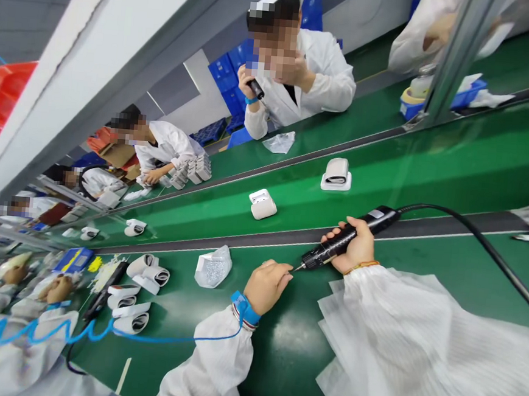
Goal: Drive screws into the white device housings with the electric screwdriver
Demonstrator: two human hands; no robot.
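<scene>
My right hand (354, 249) is wrapped round a black electric screwdriver (344, 241), whose cord runs off to the right. The tool's thin bit points left and down, its tip reaching the fingertips of my left hand (267, 285). Those fingers are pinched together at the bit; whatever lies between them is too small to make out. A blue wrist strap (245, 310) with a coiled blue cord circles my left wrist. Left of that hand, a clear plastic bag (214, 266) of small shiny pieces rests on the green bench.
White devices with rolled grey cuffs (142, 274) stand in a group at the left. More white units (263, 204) sit on the green conveyor belt (386, 165) beyond the bench's dark rail. Co-workers in white coats (317, 74) sit across the belt and at my left.
</scene>
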